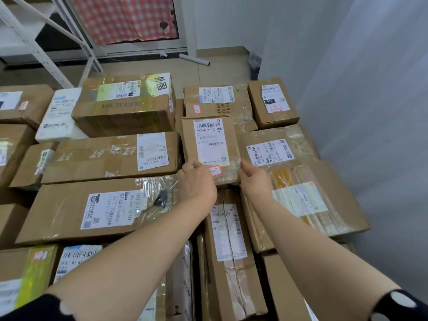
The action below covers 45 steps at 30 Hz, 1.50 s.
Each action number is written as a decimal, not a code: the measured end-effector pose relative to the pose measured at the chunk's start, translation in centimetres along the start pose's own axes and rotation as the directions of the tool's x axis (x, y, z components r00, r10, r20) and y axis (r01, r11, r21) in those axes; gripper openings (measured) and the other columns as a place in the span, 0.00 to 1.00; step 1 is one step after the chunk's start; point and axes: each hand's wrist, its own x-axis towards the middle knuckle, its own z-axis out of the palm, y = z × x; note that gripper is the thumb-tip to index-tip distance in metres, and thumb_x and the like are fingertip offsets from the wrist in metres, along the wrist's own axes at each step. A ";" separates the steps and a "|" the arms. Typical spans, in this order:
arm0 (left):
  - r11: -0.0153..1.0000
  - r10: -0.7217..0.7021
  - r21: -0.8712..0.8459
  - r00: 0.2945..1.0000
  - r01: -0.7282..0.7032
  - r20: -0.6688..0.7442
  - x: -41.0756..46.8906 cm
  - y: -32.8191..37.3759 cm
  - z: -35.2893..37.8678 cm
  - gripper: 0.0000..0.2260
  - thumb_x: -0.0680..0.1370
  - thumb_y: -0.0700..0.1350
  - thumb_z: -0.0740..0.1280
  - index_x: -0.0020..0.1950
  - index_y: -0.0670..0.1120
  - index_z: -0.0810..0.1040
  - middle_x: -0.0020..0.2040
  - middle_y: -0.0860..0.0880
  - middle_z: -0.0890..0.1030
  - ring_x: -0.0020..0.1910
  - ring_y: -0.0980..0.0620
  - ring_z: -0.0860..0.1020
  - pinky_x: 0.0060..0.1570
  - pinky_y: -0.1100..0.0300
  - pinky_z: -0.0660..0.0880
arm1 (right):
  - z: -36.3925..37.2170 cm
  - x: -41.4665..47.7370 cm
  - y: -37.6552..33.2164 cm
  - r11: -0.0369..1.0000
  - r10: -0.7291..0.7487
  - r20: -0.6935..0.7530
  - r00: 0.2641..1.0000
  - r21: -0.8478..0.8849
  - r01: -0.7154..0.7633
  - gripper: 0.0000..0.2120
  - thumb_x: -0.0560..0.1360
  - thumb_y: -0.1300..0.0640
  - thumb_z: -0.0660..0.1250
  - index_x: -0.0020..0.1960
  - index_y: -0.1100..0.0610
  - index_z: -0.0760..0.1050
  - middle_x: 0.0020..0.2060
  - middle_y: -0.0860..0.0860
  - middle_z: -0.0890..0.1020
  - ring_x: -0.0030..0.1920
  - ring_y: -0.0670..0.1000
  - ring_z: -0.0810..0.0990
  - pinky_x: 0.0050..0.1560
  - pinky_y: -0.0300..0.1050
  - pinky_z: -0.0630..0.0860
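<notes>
Both hands are closed on the small parcel (210, 142). The left hand (196, 179) curls over its near-left corner and the right hand (254, 179) pinches the near-right edge, thumb on top. The parcel lies straight ahead of the hands, just past the fingertips, wedged among bigger cartons. A long box (104, 156) is to the outside of the left hand and a taped box (278, 149) to the outside of the right. A narrow box (229, 239) runs back under both wrists. Whether the parcel's far end has come clear of the carton beyond it cannot be told.

The step looks like pulling or settling this parcel in the stack. It probably goes best with the grip even on both corners, so the parcel moves flat rather than twisting against its neighbours. Raising the near edge first should free it from the boxes on either side. The shipping label (211, 140) faces up, and the red-edged sticker (215, 170) sits between the two hands — thumbs are best kept off both so the writing stays readable. The glossy tape may be slippery, so bare cardboard is likely the firmer hold.
</notes>
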 end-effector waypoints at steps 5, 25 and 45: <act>0.997 -0.007 0.076 1.000 0.004 0.028 -0.2 0.4 0.0 0.19 0.80 0.39 0.59 0.71 0.38 0.63 0.67 0.39 0.66 0.66 0.41 0.64 0.61 0.53 0.67 | 0.5 -0.7 0.8 0.998 0.005 -0.022 1.000 -0.055 -0.006 0.19 0.82 0.57 0.58 0.72 0.54 0.67 0.57 0.54 0.81 0.54 0.54 0.79 0.53 0.44 0.73; 0.889 0.090 0.431 0.981 -0.156 0.169 1.6 0.6 1.0 0.17 0.76 0.51 0.61 0.64 0.49 0.72 0.62 0.45 0.71 0.62 0.45 0.61 0.61 0.50 0.58 | 2.0 0.5 0.5 0.848 -0.084 0.085 0.993 -0.518 0.116 0.26 0.77 0.68 0.55 0.71 0.51 0.65 0.59 0.57 0.76 0.60 0.59 0.72 0.53 0.49 0.74; 0.676 0.384 0.599 0.899 -0.429 0.210 0.4 -2.3 4.0 0.29 0.79 0.48 0.54 0.79 0.45 0.50 0.77 0.46 0.57 0.77 0.43 0.47 0.61 0.38 0.23 | 3.4 -1.7 3.1 0.496 -0.261 0.219 0.940 -0.805 0.325 0.33 0.79 0.60 0.56 0.78 0.49 0.45 0.78 0.53 0.49 0.77 0.56 0.40 0.67 0.60 0.25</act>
